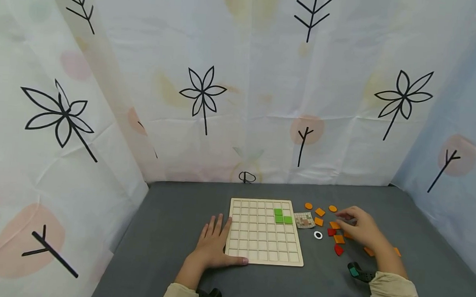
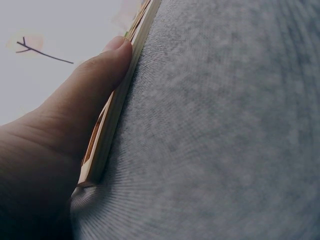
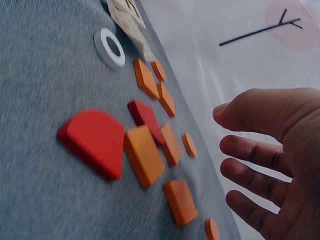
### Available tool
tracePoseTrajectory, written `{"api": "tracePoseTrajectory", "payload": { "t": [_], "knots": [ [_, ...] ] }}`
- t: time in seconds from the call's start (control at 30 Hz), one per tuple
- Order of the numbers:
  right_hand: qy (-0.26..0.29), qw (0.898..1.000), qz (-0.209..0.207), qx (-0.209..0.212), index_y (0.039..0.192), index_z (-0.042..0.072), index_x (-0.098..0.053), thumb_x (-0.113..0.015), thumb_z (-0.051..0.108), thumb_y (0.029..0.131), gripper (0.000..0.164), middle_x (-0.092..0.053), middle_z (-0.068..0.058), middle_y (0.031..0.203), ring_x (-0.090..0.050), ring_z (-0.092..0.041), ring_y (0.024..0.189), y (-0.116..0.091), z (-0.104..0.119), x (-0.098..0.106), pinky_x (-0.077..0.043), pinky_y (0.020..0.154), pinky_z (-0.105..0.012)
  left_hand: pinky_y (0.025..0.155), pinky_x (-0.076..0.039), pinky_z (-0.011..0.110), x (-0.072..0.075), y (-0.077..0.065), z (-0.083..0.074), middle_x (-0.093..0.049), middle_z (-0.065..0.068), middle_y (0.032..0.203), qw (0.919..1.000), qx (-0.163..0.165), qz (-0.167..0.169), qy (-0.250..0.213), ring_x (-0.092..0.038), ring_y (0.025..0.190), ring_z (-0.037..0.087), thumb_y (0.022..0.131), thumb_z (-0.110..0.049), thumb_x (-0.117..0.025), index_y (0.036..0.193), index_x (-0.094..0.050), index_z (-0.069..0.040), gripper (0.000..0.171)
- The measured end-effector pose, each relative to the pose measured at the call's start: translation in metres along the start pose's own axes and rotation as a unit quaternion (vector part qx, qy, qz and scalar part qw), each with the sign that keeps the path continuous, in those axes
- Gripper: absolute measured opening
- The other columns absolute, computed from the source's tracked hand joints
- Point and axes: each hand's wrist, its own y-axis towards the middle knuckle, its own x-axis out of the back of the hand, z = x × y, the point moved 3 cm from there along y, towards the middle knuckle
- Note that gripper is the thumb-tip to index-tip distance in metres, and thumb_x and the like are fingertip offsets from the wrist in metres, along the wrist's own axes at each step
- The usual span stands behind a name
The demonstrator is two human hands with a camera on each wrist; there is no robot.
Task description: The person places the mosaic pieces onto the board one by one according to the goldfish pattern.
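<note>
A pale wooden grid board (image 1: 252, 252) lies on the grey table, three green squares (image 1: 278, 219) in its upper right part. My left hand (image 1: 210, 250) rests at its lower left corner, fingers spread along the left side and thumb on the near edge; that thumb (image 2: 112, 62) also shows in the left wrist view. Above the loose pieces on the right, my right hand (image 1: 361, 226) hovers with loosely bent fingers and nothing visible in them. Orange squares (image 3: 145, 155), orange discs (image 1: 308, 206), a red rounded piece (image 3: 95, 142) and another red piece (image 3: 145, 117) lie below it.
A white ring (image 1: 318, 235) and a small patterned paper (image 1: 304, 220) lie between the board and the loose pieces. Printed white curtains (image 1: 256, 100) stand behind the table and at both sides. Dark wrist devices (image 1: 360, 272) sit by both sleeves.
</note>
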Motion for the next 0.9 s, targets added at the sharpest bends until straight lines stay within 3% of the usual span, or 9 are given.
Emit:
{"api": "tracePoseTrajectory", "payload": {
  "t": [0.17, 0.37, 0.9],
  "knots": [
    [-0.003, 1.000, 0.008, -0.019, 0.120, -0.002, -0.074, -0.075, 0.011, 0.100, 0.024, -0.067, -0.023, 0.121, -0.064, -0.041, 0.108, -0.006, -0.008, 0.000, -0.058, 0.084, -0.055, 0.134, -0.004, 0.064, -0.001, 0.000, -0.001, 0.002, 0.015, 0.180, 1.0000, 0.001, 0.006, -0.003, 0.005, 0.167, 0.041, 0.071, -0.097, -0.065, 0.174, -0.008, -0.021, 0.140],
    [-0.009, 0.999, 0.036, -0.001, 0.122, -0.002, -0.075, -0.078, 0.012, 0.096, 0.029, -0.067, -0.021, 0.120, -0.065, -0.046, 0.112, -0.001, -0.013, -0.008, -0.057, 0.092, -0.063, 0.133, -0.005, 0.065, -0.005, -0.002, 0.001, 0.001, 0.015, 0.180, 0.9999, 0.009, 0.002, -0.011, 0.004, 0.167, 0.041, 0.070, -0.096, -0.066, 0.174, -0.010, -0.022, 0.140],
    [-0.014, 0.999, 0.037, -0.008, 0.113, 0.003, -0.079, -0.079, 0.006, 0.094, 0.020, -0.070, -0.016, 0.113, -0.066, -0.041, 0.108, 0.002, -0.018, -0.015, -0.055, 0.094, -0.065, 0.133, -0.005, 0.065, -0.001, 0.001, 0.002, 0.001, 0.015, 0.180, 1.0000, 0.003, -0.004, -0.007, 0.004, 0.167, 0.041, 0.069, -0.097, -0.066, 0.174, -0.010, -0.021, 0.141]
  ]
}}
